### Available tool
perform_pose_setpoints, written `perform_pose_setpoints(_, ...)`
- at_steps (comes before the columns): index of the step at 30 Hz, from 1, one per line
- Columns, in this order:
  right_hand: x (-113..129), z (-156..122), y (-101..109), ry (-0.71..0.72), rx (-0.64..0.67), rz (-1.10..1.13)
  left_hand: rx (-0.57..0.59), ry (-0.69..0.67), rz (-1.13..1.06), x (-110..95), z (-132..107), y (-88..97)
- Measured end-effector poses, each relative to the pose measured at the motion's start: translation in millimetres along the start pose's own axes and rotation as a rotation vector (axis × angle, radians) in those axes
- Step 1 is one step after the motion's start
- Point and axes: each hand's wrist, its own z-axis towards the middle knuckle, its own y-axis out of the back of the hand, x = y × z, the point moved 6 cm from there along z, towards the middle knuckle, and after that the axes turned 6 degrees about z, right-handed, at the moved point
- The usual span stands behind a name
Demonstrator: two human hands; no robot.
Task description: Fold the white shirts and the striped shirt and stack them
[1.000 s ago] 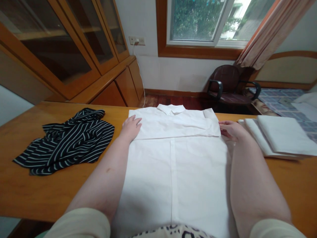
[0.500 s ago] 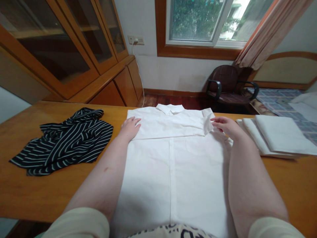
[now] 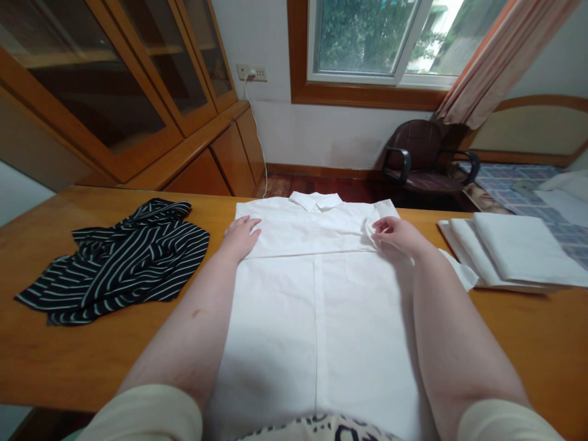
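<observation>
White shirt (image 3: 275, 331), on bench (image 3: 519, 349): long axis running away from the person, collar (image 3: 328, 201) toward the window (image 3: 367, 37) (folded band (image 3: 303, 231) crosswise below). Right hand (image 3: 395, 236): fingers pinching the band's lifted right end. Left hand (image 3: 241, 239): fingers loosely spread, merely resting on its left end.

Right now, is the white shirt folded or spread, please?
The white shirt is partly folded: a band of cloth crosses it below the collar, while its lower front lies spread.

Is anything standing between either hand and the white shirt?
Nothing visible is: the left hand lies on the white shirt and the right hand pinches a fold of it. The striped garment lies off to the left, the folded white stack to the right.
</observation>
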Motion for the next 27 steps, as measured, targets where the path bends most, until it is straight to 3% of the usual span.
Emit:
perform_pose_setpoints(5,-0.3,3.0,2.4,0.021,-0.057,-0.072,0.013,0.002,0.002,0.5,0.4,-1.4)
perform_pose_setpoints(10,3.8,2.4,-2.8,0.053,-0.008,-0.106,0.009,0.000,0.002,-0.3,0.2,-0.6)
perform_pose_setpoints(16,4.2,4.4,3.5,0.037,-0.164,-0.252,0.004,0.001,-0.004,-1.2,-0.5,0.8)
perform_pose_setpoints(22,-8.7,4.8,9.0,-0.017,-0.077,-0.162,0.002,-0.005,0.011,-1.0,-0.3,0.2)
perform_pose_setpoints(27,-19.1,6.7,17.4,-0.086,-0.052,-0.382,0.001,-0.007,0.008,0.3,0.6,-0.8)
